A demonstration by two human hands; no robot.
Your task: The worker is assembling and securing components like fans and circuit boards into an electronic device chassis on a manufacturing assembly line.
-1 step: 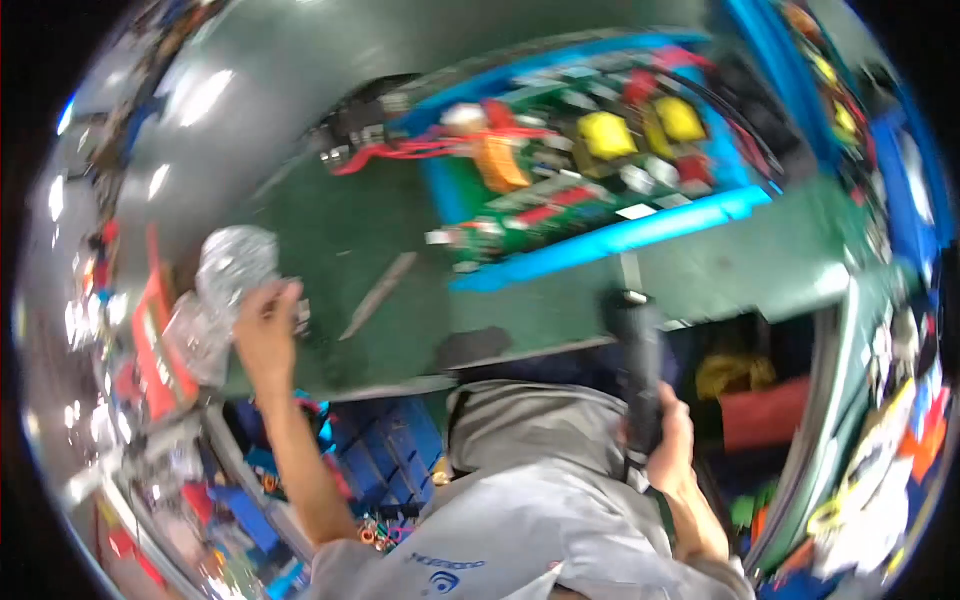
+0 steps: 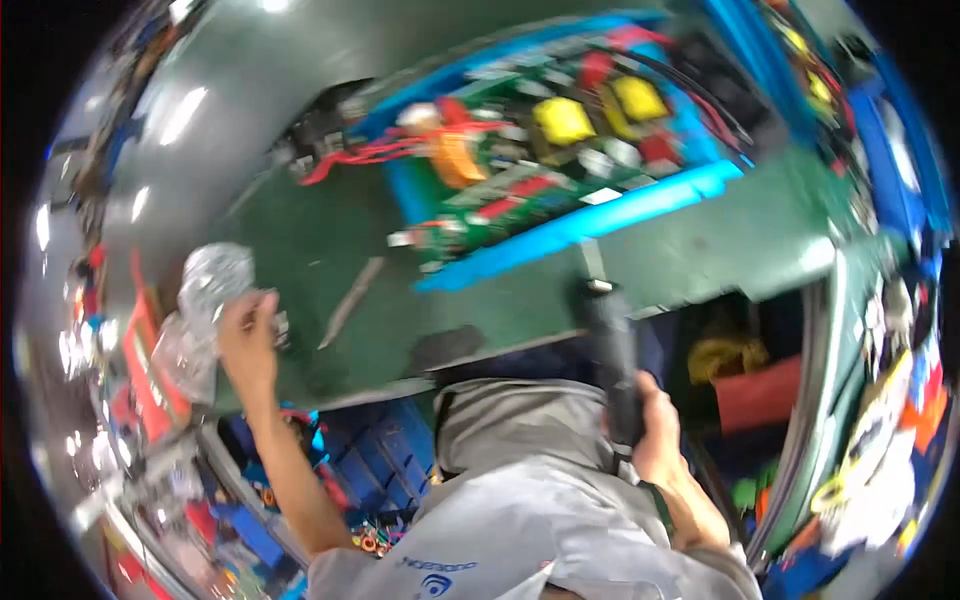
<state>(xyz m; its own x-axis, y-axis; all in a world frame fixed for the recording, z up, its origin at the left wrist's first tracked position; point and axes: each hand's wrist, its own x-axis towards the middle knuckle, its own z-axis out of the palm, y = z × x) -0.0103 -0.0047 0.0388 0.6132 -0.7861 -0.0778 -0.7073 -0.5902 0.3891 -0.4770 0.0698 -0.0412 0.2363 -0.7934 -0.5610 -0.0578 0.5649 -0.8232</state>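
At the left end of the green bench top (image 2: 300, 240), my left hand (image 2: 248, 335) is beside a crumpled clear plastic bag (image 2: 215, 285). Its fingers are curled together, and what they hold, if anything, is too blurred to make out. My right hand (image 2: 657, 430) is wrapped round a black electric screwdriver (image 2: 612, 360), held near the bench's front edge with its bit pointing away from me. Beyond it lies a blue tray (image 2: 600, 215) with green circuit boards (image 2: 470, 215) that carry yellow-wrapped transformers (image 2: 563, 121) and red wires (image 2: 370, 155).
A thin pale strip (image 2: 350, 303) and a dark patch (image 2: 447, 347) lie on the bench. An orange-red bin (image 2: 148, 355) stands left of the bag. Below the bench is a blue crate (image 2: 375, 455); a red bin (image 2: 760, 393) sits under the right side.
The whole view has shifted, so the bench, tray and hands appear farther left. Both hands keep about the same places and grips.
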